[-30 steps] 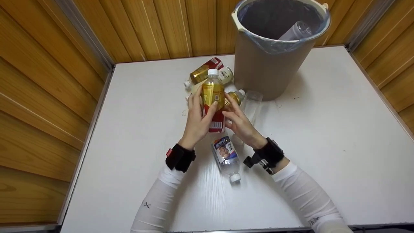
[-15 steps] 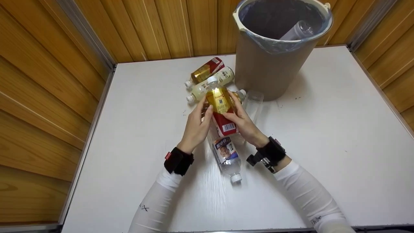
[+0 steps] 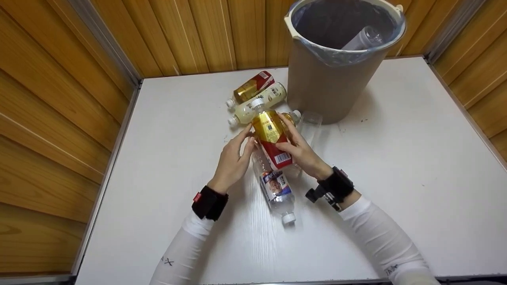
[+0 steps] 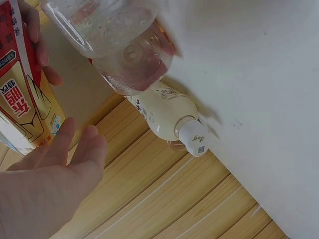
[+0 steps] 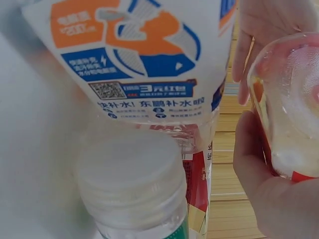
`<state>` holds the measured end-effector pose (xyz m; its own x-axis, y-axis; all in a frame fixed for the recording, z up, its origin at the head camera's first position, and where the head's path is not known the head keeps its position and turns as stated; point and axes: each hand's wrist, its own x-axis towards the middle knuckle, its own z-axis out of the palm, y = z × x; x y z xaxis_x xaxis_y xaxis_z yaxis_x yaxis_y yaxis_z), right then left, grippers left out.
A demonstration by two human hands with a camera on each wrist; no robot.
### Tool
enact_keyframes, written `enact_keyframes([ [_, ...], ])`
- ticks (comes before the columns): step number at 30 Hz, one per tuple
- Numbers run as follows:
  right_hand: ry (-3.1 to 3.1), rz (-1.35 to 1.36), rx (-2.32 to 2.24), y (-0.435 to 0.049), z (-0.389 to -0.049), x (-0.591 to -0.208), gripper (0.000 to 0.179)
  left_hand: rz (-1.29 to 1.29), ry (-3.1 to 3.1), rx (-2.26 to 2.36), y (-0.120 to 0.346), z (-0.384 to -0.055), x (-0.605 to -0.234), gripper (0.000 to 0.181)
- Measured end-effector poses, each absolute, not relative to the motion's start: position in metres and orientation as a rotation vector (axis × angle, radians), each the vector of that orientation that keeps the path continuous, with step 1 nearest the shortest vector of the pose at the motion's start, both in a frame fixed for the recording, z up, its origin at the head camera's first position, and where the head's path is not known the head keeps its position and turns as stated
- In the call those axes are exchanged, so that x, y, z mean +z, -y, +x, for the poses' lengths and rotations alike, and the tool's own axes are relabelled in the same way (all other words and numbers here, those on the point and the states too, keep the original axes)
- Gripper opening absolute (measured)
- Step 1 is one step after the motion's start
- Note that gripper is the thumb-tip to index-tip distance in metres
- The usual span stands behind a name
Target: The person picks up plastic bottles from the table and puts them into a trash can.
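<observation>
A red-and-gold drink bottle [image 3: 271, 136] with a white cap is gripped along its right side by my right hand [image 3: 303, 154]. My left hand [image 3: 231, 162] is beside the bottle's left side, its fingers relaxed and slightly spread; in the left wrist view the left hand [image 4: 55, 184] has its fingertips close to the bottle [image 4: 17, 94], and whether they touch is unclear. Below the held bottle lies a clear bottle [image 3: 282, 194] with a blue, orange and white label, its cap towards me. In the right wrist view the held bottle's base [image 5: 291, 109] faces the camera.
Behind the hands lie another red-and-gold bottle [image 3: 253, 88] and a pale yellow bottle [image 3: 273, 95]. A partly hidden gold-labelled bottle [image 3: 295, 114] and a clear plastic container [image 3: 311, 124] lie near the tall lined bin [image 3: 326, 79], which holds a clear bottle [image 3: 366, 37].
The red-and-gold bottle has come down towards me and tilted. My left hand has loosened its grip and drawn slightly left, while the right hand has closed on the bottle.
</observation>
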<state>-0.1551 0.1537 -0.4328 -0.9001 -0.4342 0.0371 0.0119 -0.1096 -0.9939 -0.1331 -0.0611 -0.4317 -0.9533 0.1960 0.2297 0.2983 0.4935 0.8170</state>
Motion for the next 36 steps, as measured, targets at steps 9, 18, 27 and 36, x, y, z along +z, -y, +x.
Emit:
enact_keyframes([
  [9,-1.925,-0.46,-2.071,-0.156,-0.158,-0.431,0.081,-0.417,2.705,-1.222,0.068,-0.126,-0.434,0.054],
  [18,-2.006,-0.492,-2.035,-0.161,-0.162,-0.416,0.083,-0.54,2.714,-0.939,0.076,-0.124,-0.436,0.058],
  [27,-2.108,-0.552,-1.958,-0.166,-0.172,-0.39,0.084,-0.588,2.716,-0.659,0.077,-0.124,-0.434,0.056],
  [36,-2.271,-0.606,-1.934,-0.169,-0.184,-0.347,0.084,-0.616,2.701,-0.582,0.074,-0.124,-0.431,0.054],
])
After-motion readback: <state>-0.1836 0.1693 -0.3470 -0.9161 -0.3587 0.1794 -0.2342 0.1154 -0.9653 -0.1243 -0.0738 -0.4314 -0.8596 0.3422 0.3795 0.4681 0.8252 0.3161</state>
